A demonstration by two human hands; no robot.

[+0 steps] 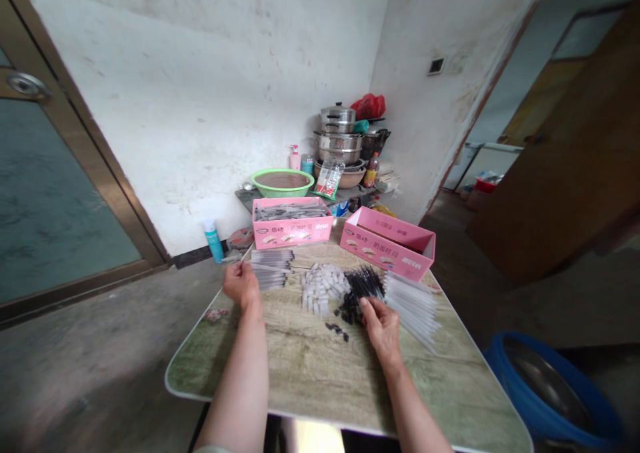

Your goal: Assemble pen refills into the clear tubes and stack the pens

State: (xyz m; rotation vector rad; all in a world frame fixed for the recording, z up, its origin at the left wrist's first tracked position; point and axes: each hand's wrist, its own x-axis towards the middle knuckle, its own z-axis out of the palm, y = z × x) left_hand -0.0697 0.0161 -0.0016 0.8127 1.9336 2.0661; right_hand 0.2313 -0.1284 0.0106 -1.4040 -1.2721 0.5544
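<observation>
My left hand is closed in a pinch at the left edge of the table, around the end of a translucent plastic tube. That tube lies over a row of similar tubes with dark tips. My right hand pinches at the near edge of a heap of thin black pieces; whatever is between its fingertips is too small to make out. Small white caps are heaped between the hands. Right of the black heap lie long clear tubes, and several short black caps are scattered in front.
At the table's back stand a pink box full of tubes and a second pink box. Behind them, a low shelf bears a green basin and stacked steel pots. A blue tub stands at the right.
</observation>
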